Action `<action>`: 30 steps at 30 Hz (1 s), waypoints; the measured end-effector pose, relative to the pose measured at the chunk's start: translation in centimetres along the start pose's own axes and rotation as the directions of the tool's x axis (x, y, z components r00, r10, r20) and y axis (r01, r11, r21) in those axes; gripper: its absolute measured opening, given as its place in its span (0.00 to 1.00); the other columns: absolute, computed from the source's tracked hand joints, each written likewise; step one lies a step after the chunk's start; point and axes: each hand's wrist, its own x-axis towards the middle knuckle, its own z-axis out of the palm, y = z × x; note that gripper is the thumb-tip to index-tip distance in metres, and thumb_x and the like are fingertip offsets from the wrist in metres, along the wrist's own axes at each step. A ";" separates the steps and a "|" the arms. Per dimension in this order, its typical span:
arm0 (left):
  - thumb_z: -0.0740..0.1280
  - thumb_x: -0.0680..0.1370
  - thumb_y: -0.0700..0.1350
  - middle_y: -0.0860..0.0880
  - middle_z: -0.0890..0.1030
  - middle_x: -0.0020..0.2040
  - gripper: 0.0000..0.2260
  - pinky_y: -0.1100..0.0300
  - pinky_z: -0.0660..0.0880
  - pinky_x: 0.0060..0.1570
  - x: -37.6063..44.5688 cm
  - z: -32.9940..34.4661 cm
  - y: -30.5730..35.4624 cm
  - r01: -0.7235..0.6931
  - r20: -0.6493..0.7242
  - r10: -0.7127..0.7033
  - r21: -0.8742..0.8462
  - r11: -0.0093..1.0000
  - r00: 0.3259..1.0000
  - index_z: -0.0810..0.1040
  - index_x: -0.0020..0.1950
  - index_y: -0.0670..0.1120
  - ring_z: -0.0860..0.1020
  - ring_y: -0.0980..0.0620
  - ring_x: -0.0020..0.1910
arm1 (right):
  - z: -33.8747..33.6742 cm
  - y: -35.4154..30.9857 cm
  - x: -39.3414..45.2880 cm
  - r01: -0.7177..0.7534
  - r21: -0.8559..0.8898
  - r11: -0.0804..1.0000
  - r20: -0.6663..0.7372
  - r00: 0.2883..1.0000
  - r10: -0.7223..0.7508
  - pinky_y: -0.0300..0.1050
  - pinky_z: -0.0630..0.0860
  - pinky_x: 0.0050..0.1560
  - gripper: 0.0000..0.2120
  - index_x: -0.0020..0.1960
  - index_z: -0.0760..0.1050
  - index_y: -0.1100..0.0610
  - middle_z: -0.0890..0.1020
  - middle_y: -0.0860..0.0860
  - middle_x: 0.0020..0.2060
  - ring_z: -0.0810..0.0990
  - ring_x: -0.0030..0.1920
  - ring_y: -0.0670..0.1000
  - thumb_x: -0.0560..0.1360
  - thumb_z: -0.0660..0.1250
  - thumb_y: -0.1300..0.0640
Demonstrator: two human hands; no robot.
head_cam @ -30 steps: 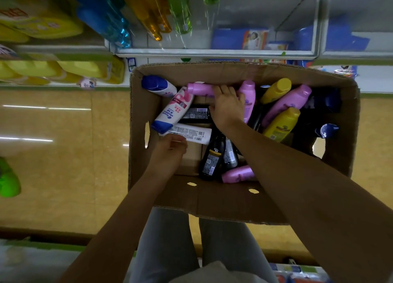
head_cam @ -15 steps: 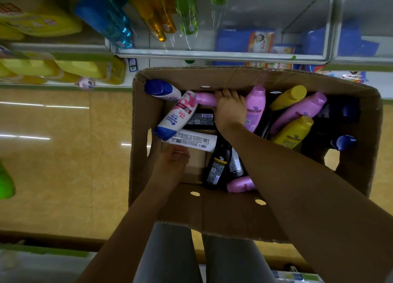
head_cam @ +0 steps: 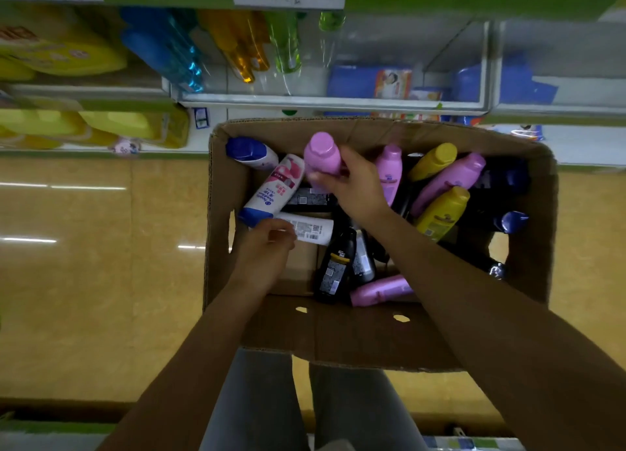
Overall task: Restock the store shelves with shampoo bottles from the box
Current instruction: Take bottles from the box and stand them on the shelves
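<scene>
Pink bottle (head_cam: 321, 155) now upright, lifted in right hand (head_cam: 352, 186) grip.

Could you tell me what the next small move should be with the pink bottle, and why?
Probably lift the pink bottle clear of the box toward the shelf. The right hand already grips it, tilted up above the other bottles; the left hand only touches the white bottle.

The box (head_cam: 338, 335) stands on the floor (head_cam: 95, 281) in front of the shelves (head_cam: 332, 103), with bottles lying inside it. The right hand (head_cam: 352, 186) holds one bottle (head_cam: 321, 155) above the box's far-left part; the left hand (head_cam: 267, 247) is inside, near the left wall.
</scene>
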 end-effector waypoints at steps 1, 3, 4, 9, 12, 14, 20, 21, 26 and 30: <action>0.65 0.78 0.44 0.50 0.79 0.51 0.05 0.49 0.76 0.57 -0.3 -0.1 0.4 -0.025 -0.014 0.025 -0.008 1.000 1.000 0.77 0.51 0.53 0.78 0.48 0.53 | -0.5 -1.0 -0.4 -0.035 0.100 0.994 0.013 0.999 0.034 0.38 0.77 0.51 0.21 0.60 0.77 0.60 0.83 0.50 0.51 0.80 0.48 0.46 0.69 0.77 0.58; 0.66 0.77 0.44 0.46 0.78 0.56 0.07 0.54 0.77 0.52 -0.8 -0.3 1.2 -0.082 -0.040 0.081 -0.048 0.995 0.996 0.76 0.55 0.52 0.78 0.51 0.53 | -1.9 -3.4 -1.2 -0.096 0.303 0.948 0.057 0.995 0.083 0.37 0.77 0.51 0.21 0.60 0.76 0.62 0.83 0.51 0.50 0.81 0.47 0.43 0.69 0.76 0.63; 0.67 0.77 0.43 0.47 0.78 0.57 0.10 0.57 0.76 0.50 -1.1 -0.5 1.6 -0.114 -0.048 0.111 -0.078 0.990 0.993 0.75 0.58 0.50 0.77 0.52 0.52 | -2.7 -4.7 -1.6 -0.117 0.392 0.912 0.082 0.992 0.092 0.37 0.78 0.49 0.20 0.60 0.76 0.62 0.83 0.51 0.49 0.82 0.46 0.42 0.70 0.75 0.66; 0.72 0.74 0.45 0.55 0.77 0.58 0.22 0.59 0.72 0.59 -3.0 -2.0 5.2 -0.297 0.017 0.299 -0.093 0.950 0.954 0.70 0.65 0.48 0.75 0.57 0.58 | -7.2 -10.7 -3.3 -0.143 0.530 0.836 0.174 0.983 0.058 0.46 0.82 0.47 0.17 0.58 0.77 0.58 0.85 0.52 0.47 0.84 0.48 0.49 0.71 0.73 0.67; 0.73 0.72 0.47 0.52 0.80 0.61 0.28 0.56 0.72 0.62 -4.7 -3.3 6.9 -0.328 0.118 0.345 -0.141 0.934 0.931 0.68 0.70 0.47 0.77 0.55 0.60 | -9.2 -14.2 -4.3 -0.133 0.556 0.821 0.190 0.981 0.030 0.49 0.82 0.48 0.16 0.58 0.76 0.61 0.85 0.52 0.45 0.85 0.46 0.51 0.71 0.72 0.67; 0.72 0.73 0.45 0.52 0.83 0.56 0.21 0.57 0.74 0.59 -6.5 -3.8 8.0 -0.382 0.184 0.409 -0.164 0.909 0.894 0.74 0.65 0.48 0.80 0.55 0.56 | -10.2 -16.5 -5.2 -0.127 0.567 0.814 0.205 0.979 0.010 0.48 0.81 0.48 0.15 0.59 0.76 0.62 0.85 0.53 0.44 0.84 0.46 0.52 0.72 0.71 0.66; 0.72 0.71 0.39 0.49 0.85 0.50 0.12 0.52 0.76 0.58 -11.7 -6.2 11.0 -0.475 0.168 0.522 -0.255 0.842 0.836 0.80 0.54 0.47 0.82 0.49 0.51 | -12.1 -23.3 -7.8 -0.061 0.561 0.826 0.184 0.982 -0.053 0.59 0.80 0.53 0.12 0.57 0.77 0.61 0.84 0.56 0.46 0.83 0.47 0.56 0.74 0.70 0.63; 0.73 0.70 0.41 0.48 0.85 0.50 0.13 0.51 0.77 0.58 -12.5 -6.7 11.3 -0.488 0.162 0.537 -0.265 0.832 0.828 0.80 0.54 0.47 0.83 0.48 0.51 | -12.4 -24.4 -8.3 -0.046 0.551 0.834 0.177 0.982 -0.062 0.58 0.81 0.51 0.11 0.56 0.77 0.60 0.85 0.54 0.45 0.84 0.46 0.55 0.74 0.70 0.63; 0.74 0.68 0.43 0.50 0.86 0.46 0.16 0.56 0.78 0.48 -16.6 -9.1 12.9 -0.587 0.045 0.633 -0.328 0.740 0.773 0.80 0.54 0.46 0.83 0.51 0.45 | -13.3 -30.4 -11.1 0.025 0.390 0.920 0.093 0.993 -0.066 0.49 0.82 0.39 0.16 0.60 0.76 0.56 0.85 0.50 0.42 0.86 0.42 0.49 0.74 0.72 0.53; 0.75 0.70 0.49 0.51 0.83 0.41 0.11 0.54 0.79 0.39 -19.4 -10.4 13.7 -0.809 -0.203 0.796 0.025 0.587 0.571 0.79 0.51 0.51 0.82 0.51 0.39 | -13.0 -34.9 -13.1 0.055 0.302 0.952 -0.037 0.998 -0.046 0.52 0.83 0.39 0.23 0.62 0.74 0.55 0.83 0.53 0.48 0.85 0.44 0.52 0.71 0.73 0.46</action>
